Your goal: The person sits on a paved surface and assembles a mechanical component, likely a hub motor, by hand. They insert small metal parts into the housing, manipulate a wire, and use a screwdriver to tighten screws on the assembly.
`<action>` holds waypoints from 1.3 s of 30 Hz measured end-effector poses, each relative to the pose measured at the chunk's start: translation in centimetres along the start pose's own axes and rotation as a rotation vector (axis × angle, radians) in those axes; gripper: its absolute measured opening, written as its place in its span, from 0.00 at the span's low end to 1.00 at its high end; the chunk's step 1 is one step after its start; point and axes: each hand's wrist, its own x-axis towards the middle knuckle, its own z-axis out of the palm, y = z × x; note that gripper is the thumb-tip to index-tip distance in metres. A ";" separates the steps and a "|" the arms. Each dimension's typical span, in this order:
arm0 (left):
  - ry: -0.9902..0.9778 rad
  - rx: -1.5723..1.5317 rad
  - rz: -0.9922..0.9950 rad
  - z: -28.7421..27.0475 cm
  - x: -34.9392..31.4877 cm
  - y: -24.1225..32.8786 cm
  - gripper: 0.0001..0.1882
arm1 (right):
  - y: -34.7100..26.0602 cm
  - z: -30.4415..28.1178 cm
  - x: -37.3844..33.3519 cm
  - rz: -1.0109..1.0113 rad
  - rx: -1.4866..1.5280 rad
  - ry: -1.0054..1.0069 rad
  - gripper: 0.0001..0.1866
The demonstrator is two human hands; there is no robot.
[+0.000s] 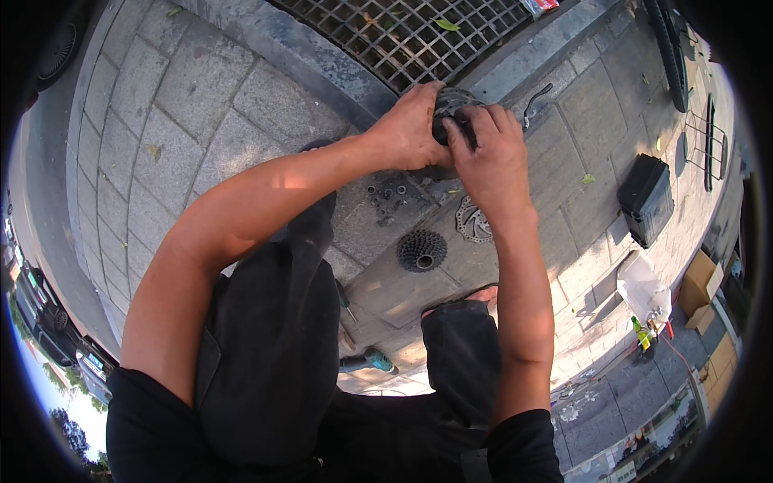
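Both my hands are closed around a dark, round metal part that looks like a bicycle hub. It is beside the corner of the stone kerb. My left hand grips its left side. My right hand is on the right side, with thumb and fingers bent over the black middle. The fingers hide much of the part. Below it on the paving, nearer to me, lie several small nuts and fittings. A black sprocket cassette and a silver brake disc, partly covered by my right forearm, lie there too.
A metal grate is set within the stone kerb. A bent dark lever lies right of my hands. Between my legs are a teal power drill and a thin tool. A black case stands at the right.
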 end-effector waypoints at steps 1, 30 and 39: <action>-0.020 -0.010 -0.011 -0.1 0.0 0.2 0.50 | 0.0 0.0 0.0 0.021 0.024 0.003 0.08; -0.092 -0.118 -0.017 -0.1 0.3 -0.2 0.60 | -0.2 0.8 -0.4 -0.045 -0.054 0.042 0.08; -0.070 -0.080 -0.052 0.0 0.1 0.0 0.61 | -0.3 0.6 -0.1 -0.086 -0.107 0.008 0.07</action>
